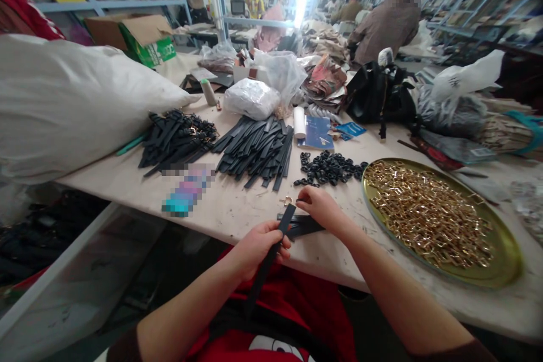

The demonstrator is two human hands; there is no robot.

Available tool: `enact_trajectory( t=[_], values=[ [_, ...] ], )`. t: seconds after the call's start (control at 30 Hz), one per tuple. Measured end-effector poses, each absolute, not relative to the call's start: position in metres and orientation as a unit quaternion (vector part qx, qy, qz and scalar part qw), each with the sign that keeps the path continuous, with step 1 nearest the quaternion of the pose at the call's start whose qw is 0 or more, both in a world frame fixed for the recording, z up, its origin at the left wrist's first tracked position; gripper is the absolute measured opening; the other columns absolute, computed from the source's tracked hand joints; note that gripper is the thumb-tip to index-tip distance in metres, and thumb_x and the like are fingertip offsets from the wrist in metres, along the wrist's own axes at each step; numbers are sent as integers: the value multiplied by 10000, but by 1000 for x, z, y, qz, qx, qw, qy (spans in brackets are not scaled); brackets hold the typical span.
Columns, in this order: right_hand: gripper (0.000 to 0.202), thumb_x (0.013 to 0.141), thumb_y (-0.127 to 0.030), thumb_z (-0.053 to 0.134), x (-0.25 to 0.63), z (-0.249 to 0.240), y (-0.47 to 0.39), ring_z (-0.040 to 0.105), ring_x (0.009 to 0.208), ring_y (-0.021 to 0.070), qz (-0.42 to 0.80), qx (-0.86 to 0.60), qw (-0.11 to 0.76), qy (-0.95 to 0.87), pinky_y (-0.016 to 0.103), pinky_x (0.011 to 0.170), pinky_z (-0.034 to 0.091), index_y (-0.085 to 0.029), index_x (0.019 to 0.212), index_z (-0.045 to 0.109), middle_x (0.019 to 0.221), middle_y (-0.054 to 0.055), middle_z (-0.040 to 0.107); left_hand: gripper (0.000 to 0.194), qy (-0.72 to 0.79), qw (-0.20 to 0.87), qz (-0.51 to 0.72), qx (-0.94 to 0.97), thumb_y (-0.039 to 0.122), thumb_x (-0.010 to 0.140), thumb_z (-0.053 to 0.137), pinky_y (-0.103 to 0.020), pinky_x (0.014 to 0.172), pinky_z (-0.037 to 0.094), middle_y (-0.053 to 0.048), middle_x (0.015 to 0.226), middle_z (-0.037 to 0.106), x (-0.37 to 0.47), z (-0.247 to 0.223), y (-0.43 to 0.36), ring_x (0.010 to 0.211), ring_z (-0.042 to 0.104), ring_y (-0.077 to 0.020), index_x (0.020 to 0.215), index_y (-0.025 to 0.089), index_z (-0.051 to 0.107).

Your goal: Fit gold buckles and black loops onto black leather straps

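My left hand point(265, 242) grips a black strap point(271, 254) that slants down toward my lap. At the strap's upper end is a gold buckle point(288, 200). Just right of that end, my right hand point(317, 203) pinches something small and dark, perhaps a black loop. Under my right hand, a few black straps point(303, 226) lie near the table edge. Beyond my hands is a heap of black loops point(330, 168), with a pile of loose black straps point(257, 150) to its left. A gold tray point(509, 263) full of gold buckles point(428, 212) stands at the right.
Straps with buckles point(176, 138) are piled at the left beside a large white sack point(80, 102). A blurred-out phone-like object point(189, 189) lies on the table point(237, 212). Farther back are plastic bags point(252, 97), a white roll point(299, 123) and a black bag point(377, 93). A person point(388, 22) is behind.
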State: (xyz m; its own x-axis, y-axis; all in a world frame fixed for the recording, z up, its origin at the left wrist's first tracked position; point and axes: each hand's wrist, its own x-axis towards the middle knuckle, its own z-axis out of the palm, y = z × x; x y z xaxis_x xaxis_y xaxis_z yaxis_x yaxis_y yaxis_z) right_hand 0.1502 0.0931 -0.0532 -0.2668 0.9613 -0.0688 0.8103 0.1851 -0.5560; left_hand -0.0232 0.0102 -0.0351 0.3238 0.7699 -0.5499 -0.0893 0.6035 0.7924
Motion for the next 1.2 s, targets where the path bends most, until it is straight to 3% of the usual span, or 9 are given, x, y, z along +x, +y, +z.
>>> enact_trajectory(
  t=[0.13, 0.2, 0.27, 0.5, 0.6, 0.8, 1.0, 1.1, 1.2],
  values=[
    [233, 715, -395, 593, 158, -43, 73, 526, 590, 114, 537, -542, 296, -574, 254, 594, 423, -183, 707, 497, 640, -24, 568, 232, 512, 620, 294, 517, 360, 812, 419, -190, 466, 343, 49, 527, 475, -19, -35, 24, 452, 430, -77, 697, 170, 485],
    [287, 646, -413, 670, 161, -43, 63, 529, 578, 101, 667, -492, 367, -422, 246, 597, 432, -179, 668, 505, 637, -26, 578, 265, 520, 543, 291, 592, 373, 823, 411, -200, 485, 319, 51, 519, 457, -17, -34, 29, 481, 428, -87, 670, 175, 498],
    [280, 615, -391, 710, 162, -45, 56, 540, 579, 91, 714, -468, 399, -335, 230, 595, 439, -173, 657, 539, 640, -23, 594, 263, 533, 487, 283, 631, 359, 835, 401, -207, 512, 307, 47, 540, 469, -15, -35, 32, 516, 439, -95, 695, 178, 530],
    [298, 594, -334, 741, 161, -57, 44, 563, 553, 95, 668, -496, 453, -321, 250, 596, 457, -212, 832, 611, 680, -31, 625, 253, 528, 436, 224, 694, 320, 840, 385, -216, 558, 311, 10, 653, 573, -13, -36, 31, 604, 505, -127, 775, 190, 593],
    [249, 594, -347, 731, 160, -58, 38, 542, 565, 105, 618, -516, 452, -385, 258, 590, 441, -196, 762, 628, 639, -29, 608, 247, 517, 426, 173, 722, 298, 829, 390, -221, 574, 316, -13, 714, 623, -16, -32, 28, 651, 542, -148, 810, 197, 614],
    [228, 618, -365, 696, 163, -49, 16, 509, 502, 113, 631, -503, 403, -432, 273, 555, 408, -187, 729, 605, 513, -38, 580, 229, 499, 419, 115, 750, 273, 790, 408, -217, 504, 272, 14, 581, 545, -23, -21, 16, 551, 487, -129, 682, 189, 592],
    [248, 602, -368, 711, 154, -42, -11, 490, 484, 96, 651, -491, 392, -427, 256, 554, 391, -184, 706, 583, 495, -55, 571, 247, 479, 406, 162, 761, 271, 811, 393, -226, 519, 277, 4, 602, 536, -18, -14, -8, 576, 479, -130, 665, 178, 569],
    [243, 622, -372, 701, 146, -41, -22, 484, 494, 96, 631, -490, 426, -424, 256, 573, 390, -186, 724, 583, 490, -58, 562, 227, 456, 470, 190, 731, 265, 832, 372, -223, 520, 309, 6, 628, 531, -17, -10, -22, 566, 489, -125, 854, 181, 583],
    [231, 654, -389, 675, 135, -45, -31, 461, 486, 93, 600, -482, 480, -419, 253, 569, 387, -184, 701, 579, 491, -58, 533, 397, 446, 569, 206, 659, 245, 842, 355, -211, 474, 323, 33, 617, 495, -19, -8, -34, 472, 453, -99, 1233, 194, 396]
  ],
)
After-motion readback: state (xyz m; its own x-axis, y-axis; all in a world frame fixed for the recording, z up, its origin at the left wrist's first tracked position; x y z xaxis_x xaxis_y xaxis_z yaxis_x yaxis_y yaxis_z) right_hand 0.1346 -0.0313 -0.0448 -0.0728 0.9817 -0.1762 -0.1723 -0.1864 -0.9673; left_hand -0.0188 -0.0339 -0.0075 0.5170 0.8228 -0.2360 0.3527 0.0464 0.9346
